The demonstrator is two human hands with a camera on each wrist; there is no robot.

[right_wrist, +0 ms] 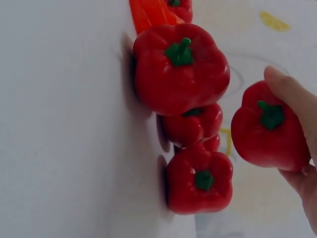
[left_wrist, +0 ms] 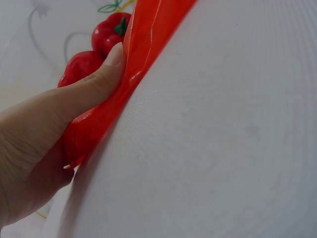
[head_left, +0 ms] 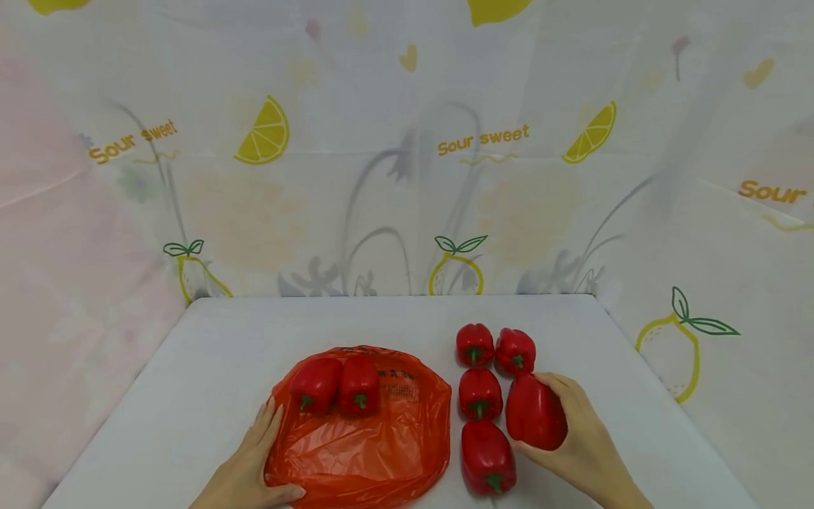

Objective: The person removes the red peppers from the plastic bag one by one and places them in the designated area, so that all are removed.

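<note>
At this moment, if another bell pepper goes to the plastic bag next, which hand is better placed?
Probably the right hand: it holds a red bell pepper, seemingly lifted in the right wrist view. The left hand touches the left edge of the orange-red plastic bag and holds no pepper.

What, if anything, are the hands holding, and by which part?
Right hand: a red pepper, gripped round its body, stem free. Left hand: touches the orange bag at its left edge; no clear grip.
</note>
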